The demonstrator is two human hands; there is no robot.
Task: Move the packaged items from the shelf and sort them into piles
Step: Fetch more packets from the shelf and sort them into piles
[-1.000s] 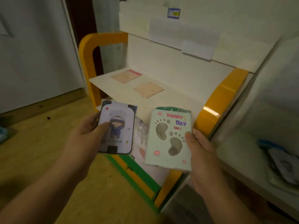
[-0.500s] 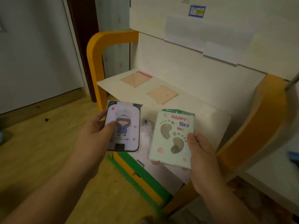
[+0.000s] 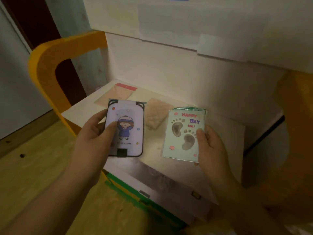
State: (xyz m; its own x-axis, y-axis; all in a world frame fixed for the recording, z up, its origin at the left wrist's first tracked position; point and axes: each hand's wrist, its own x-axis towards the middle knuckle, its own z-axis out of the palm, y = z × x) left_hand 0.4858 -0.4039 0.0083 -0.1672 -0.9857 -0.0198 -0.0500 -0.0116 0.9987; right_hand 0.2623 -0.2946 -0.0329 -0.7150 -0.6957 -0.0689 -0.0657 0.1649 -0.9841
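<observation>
My left hand grips a lilac packet with a black border and a cartoon child in a purple coat. My right hand holds a pale green packet printed with two footprints and "HAPPY DAY"; more green-edged packets seem stacked behind it. Both are held upright over the front of a white shelf board. On that board lie two flat beige packets: one with a red top strip at the back left, and a plain one partly hidden behind the lilac packet.
Orange rounded side frames stand at the left and right of the shelf. A white back panel rises behind it. Below the board is a white box with green and yellow edges. Wooden floor lies to the left.
The view has moved closer to the shelf and tilted down. Both hands have carried their packets forward, over the shelf board, still held the same way.
</observation>
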